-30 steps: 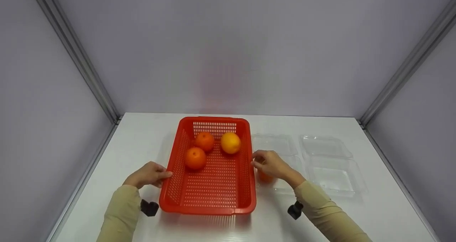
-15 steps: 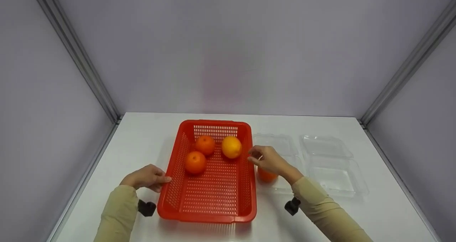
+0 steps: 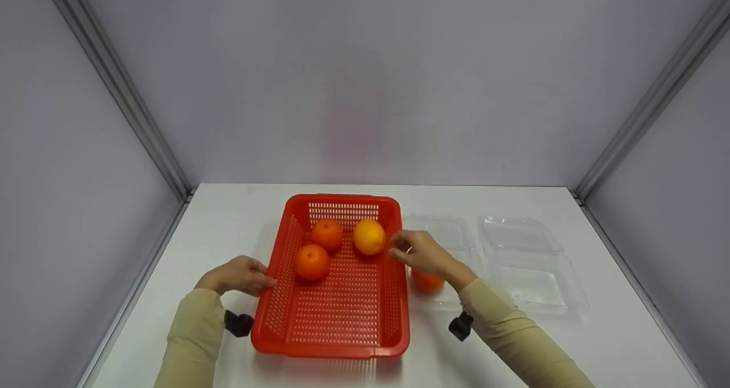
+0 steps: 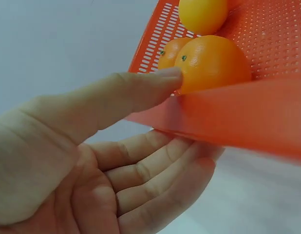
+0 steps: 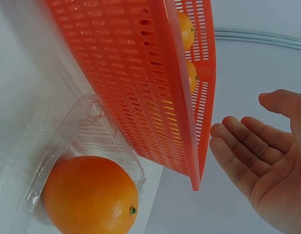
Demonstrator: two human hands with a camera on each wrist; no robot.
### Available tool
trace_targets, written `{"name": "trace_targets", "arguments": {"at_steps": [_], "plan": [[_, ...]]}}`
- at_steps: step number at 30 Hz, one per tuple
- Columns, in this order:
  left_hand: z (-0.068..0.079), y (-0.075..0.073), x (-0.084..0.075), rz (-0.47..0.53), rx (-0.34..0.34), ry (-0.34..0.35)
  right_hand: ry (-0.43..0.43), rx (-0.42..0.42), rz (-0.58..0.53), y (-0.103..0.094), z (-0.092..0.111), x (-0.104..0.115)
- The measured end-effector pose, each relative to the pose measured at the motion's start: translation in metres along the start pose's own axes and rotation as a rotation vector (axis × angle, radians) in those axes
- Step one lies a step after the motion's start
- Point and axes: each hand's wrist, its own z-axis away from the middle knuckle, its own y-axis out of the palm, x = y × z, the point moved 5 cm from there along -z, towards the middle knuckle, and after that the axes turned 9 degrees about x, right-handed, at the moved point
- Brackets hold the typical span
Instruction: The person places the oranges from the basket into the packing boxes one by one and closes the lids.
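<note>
Three fruits lie in the red basket (image 3: 333, 296) on the bench (image 3: 228, 217): two oranges (image 3: 311, 262) toward the left wall and a yellower one (image 3: 369, 237) by the far right corner, within easy reach of the right hand (image 3: 422, 254). That hand hangs over the basket's right rim with fingers relaxed and spread, palm bare in the wrist view, holding nothing. The left hand (image 3: 236, 275) sits against the basket's left wall; its thumb (image 4: 141, 90) lies along the rim and its fingers pass under the edge, a light pinch that looks meant to steady the basket.

Just right of the basket a fourth orange (image 3: 426, 281) rests in the near clear tray (image 5: 87, 141), touching its floor, apart from both hands. A second clear clamshell (image 3: 530, 262) lies open farther right, well apart from the basket.
</note>
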Motion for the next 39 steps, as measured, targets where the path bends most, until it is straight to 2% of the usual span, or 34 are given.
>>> {"name": "trace_targets", "arguments": {"at_steps": [6, 12, 18, 23, 30, 39], "plan": [[-0.006, -0.009, -0.007, -0.013, -0.046, 0.053, -0.008, -0.001, 0.014, 0.001, -0.007, 0.005], [-0.012, -0.015, -0.008, -0.021, -0.089, 0.032, 0.010, 0.010, -0.009, 0.004, -0.014, 0.010], [-0.015, -0.014, -0.009, -0.011, -0.087, 0.047, 0.026, 0.031, -0.004, 0.009, -0.021, 0.017], [-0.015, -0.010, -0.011, -0.007, -0.063, 0.024, 0.039, 0.039, 0.004, 0.011, -0.026, 0.021], [-0.018, -0.007, -0.016, -0.029, -0.061, 0.020, 0.016, 0.037, 0.038, 0.014, -0.034, 0.025], [-0.021, -0.006, -0.016, 0.004, -0.074, 0.022, -0.027, 0.027, 0.091, 0.022, -0.042, 0.032]]}}
